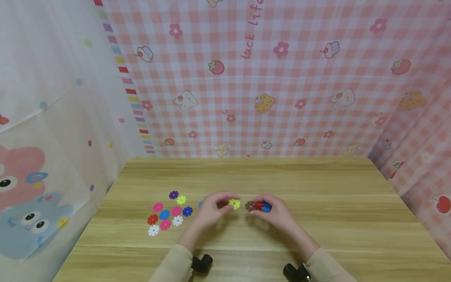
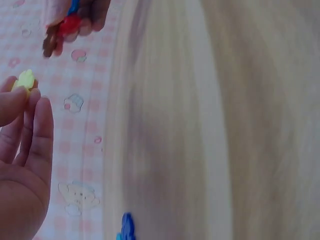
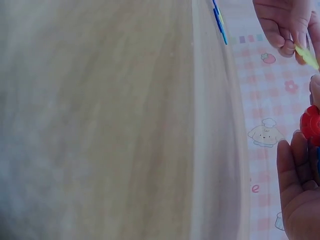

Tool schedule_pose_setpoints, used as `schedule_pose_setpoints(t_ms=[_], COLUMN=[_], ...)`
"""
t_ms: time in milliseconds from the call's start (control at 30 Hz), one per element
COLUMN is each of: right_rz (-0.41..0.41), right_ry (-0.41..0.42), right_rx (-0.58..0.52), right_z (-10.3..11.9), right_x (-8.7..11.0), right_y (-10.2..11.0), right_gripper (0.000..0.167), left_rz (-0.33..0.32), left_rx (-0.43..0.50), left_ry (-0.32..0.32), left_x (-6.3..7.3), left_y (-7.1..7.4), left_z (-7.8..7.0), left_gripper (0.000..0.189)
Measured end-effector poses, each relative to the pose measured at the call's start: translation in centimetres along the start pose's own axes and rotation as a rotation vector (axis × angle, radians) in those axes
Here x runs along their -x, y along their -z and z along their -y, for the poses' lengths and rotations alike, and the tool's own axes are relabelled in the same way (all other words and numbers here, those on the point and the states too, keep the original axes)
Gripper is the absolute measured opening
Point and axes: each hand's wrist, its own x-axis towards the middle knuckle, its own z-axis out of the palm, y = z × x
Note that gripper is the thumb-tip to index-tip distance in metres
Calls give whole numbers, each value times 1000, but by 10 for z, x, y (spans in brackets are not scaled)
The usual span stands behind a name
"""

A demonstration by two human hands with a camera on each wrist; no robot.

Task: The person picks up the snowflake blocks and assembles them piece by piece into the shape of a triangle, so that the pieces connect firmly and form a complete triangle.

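My left hand (image 1: 210,211) pinches a yellow snowflake disc (image 1: 234,204) upright between thumb and fingertips, above the table. Facing it across a small gap, my right hand (image 1: 276,213) grips a short joined row of snowflake discs: a brown disc (image 1: 249,206) at the inner end, a red disc (image 1: 258,205), then a blue disc (image 1: 266,207) partly covered by the fingers. In the left wrist view the yellow disc (image 2: 25,82) stands apart from the brown disc (image 2: 49,42). The red disc (image 3: 311,124) shows at the edge of the right wrist view.
Several loose snowflake discs lie flat at the left of the wooden table (image 1: 334,188), among them a purple disc (image 1: 174,194), a red disc (image 1: 152,219) and a white disc (image 1: 153,230). A blue disc (image 1: 200,204) is mostly hidden behind my left hand. A checked curtain (image 1: 239,86) hangs behind the table.
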Motion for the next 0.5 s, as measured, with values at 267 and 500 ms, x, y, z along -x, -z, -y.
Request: schedule_pose_setpoints(t_ms=[267, 500], right_rz=[4, 10], right_ry=[0, -46], right_rx=[1, -25], right_z=[-1, 0], right_x=[-1, -2], right_y=[-2, -2], right_gripper=[28, 27], left_rz=[-84, -124], left_rx=[-8, 18], left_ry=[4, 33], left_x=[-2, -2], left_y=[-14, -19], left_z=[0, -3], left_gripper=[28, 22])
